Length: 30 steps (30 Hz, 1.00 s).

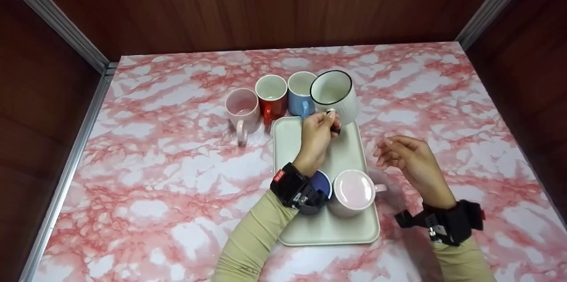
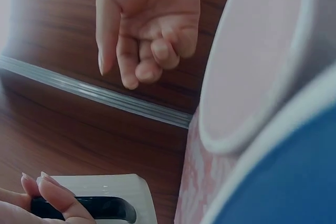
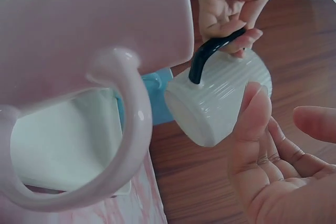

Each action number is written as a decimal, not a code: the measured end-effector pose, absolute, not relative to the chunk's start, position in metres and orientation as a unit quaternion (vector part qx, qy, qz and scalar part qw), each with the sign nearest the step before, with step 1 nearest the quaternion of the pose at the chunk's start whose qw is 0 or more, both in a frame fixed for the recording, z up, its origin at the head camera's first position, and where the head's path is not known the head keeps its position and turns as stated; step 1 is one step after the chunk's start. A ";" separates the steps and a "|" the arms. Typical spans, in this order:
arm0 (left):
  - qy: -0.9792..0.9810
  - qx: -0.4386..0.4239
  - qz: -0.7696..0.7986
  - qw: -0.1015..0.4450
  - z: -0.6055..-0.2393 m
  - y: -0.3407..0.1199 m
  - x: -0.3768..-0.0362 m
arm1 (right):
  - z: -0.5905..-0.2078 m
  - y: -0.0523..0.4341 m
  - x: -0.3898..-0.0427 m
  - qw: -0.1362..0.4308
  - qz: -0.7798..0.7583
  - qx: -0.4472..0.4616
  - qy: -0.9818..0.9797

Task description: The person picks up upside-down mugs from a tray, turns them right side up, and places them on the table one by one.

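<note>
My left hand (image 1: 330, 118) pinches the black handle (image 3: 210, 51) of a white ribbed mug with a black rim (image 1: 339, 96). The mug is tilted and held above the far end of a pale tray (image 1: 325, 231). In the right wrist view the ribbed mug (image 3: 220, 103) shows its base, and my left hand's fingers (image 3: 231, 9) curl round the handle. My right hand (image 1: 385, 151) hovers open to the right of the tray and holds nothing. A pink mug (image 1: 354, 191) and a dark blue mug (image 1: 322, 183) stand on the tray's near half; my left wrist partly covers the blue one.
Beyond the tray, a pink mug (image 1: 242, 111), a red mug (image 1: 271, 94) and a light blue mug (image 1: 300, 91) stand in a row on the pink marble tabletop (image 1: 177, 175). Brown wooden walls enclose the table on three sides.
</note>
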State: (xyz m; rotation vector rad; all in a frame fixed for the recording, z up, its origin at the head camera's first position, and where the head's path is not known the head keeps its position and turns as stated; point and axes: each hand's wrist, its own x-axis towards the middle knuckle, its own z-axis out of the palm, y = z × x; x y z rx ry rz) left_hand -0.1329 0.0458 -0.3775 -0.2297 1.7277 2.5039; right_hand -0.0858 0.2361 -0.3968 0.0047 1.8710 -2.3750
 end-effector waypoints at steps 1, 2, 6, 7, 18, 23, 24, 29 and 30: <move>0.568 -0.080 0.818 0.045 -0.379 0.046 -0.135 | -0.397 0.236 -0.086 0.060 -0.785 0.002 0.617; 0.571 -0.083 0.816 0.046 -0.380 0.046 -0.137 | -0.398 0.237 -0.086 0.062 -0.786 0.003 0.616; 0.585 -0.097 0.804 0.050 -0.384 0.047 -0.144 | -0.400 0.237 -0.086 0.065 -0.789 0.008 0.611; 0.585 -0.102 0.803 0.052 -0.384 0.047 -0.145 | -0.400 0.237 -0.086 0.067 -0.790 0.009 0.610; 0.587 -0.126 0.796 0.072 -0.383 0.058 -0.163 | -0.402 0.240 -0.089 0.073 -0.795 0.007 0.602; 0.596 -0.133 0.787 0.084 -0.385 0.064 -0.172 | -0.404 0.242 -0.089 0.071 -0.799 0.007 0.597; 0.596 -0.136 0.787 0.087 -0.386 0.065 -0.174 | -0.404 0.242 -0.089 0.069 -0.799 0.006 0.597; 0.595 -0.156 0.782 0.102 -0.386 0.069 -0.181 | -0.403 0.245 -0.089 0.065 -0.805 -0.001 0.590; 0.595 -0.161 0.780 0.106 -0.386 0.070 -0.182 | -0.403 0.245 -0.089 0.065 -0.806 -0.001 0.588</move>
